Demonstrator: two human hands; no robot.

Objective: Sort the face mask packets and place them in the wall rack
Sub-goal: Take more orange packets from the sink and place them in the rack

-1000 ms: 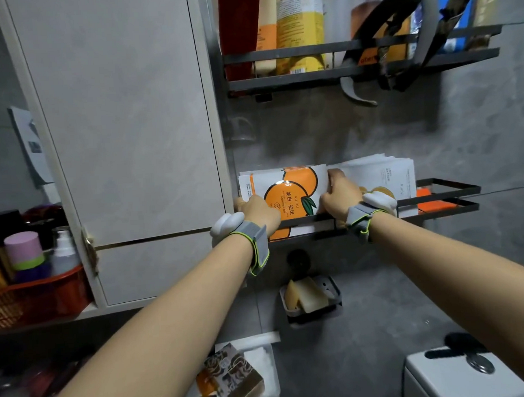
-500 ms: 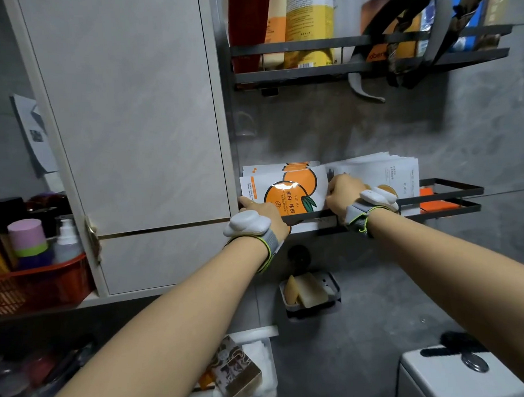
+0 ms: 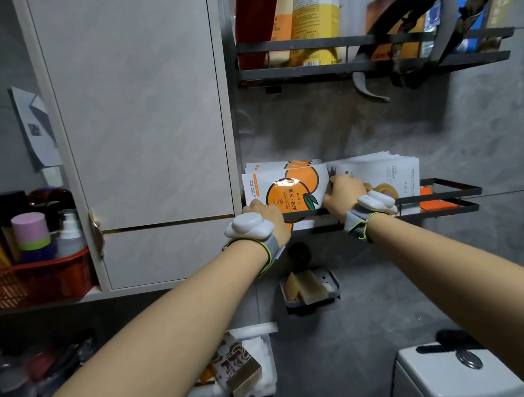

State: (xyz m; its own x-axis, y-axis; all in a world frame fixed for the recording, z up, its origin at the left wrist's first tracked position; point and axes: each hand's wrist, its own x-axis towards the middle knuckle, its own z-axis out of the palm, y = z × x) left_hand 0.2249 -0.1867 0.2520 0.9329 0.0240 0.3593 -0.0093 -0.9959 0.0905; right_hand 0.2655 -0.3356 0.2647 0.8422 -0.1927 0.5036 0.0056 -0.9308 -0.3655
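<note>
Fingers (image 3: 256, 203) of the left hand (image 3: 266, 217) curl on the lower left corner of the orange face mask packets (image 3: 293, 186), while the right hand (image 3: 343, 194) curls round their right edge. The stack stands upright at the left end of the lower wall rack (image 3: 452, 187), touching the white face mask packets (image 3: 382, 172) on its right. Bottles (image 3: 316, 25) stand in the upper rack (image 3: 308, 43). A soap dish (image 3: 312, 302) is fixed to the wall below, and a cabinet door (image 3: 137, 113) stands to the left.

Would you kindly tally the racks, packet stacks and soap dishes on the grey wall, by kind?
Racks: 2, upper rack and lower rack
Packet stacks: 2, orange stack and white stack
Soap dish: 1
Total: 5
</note>
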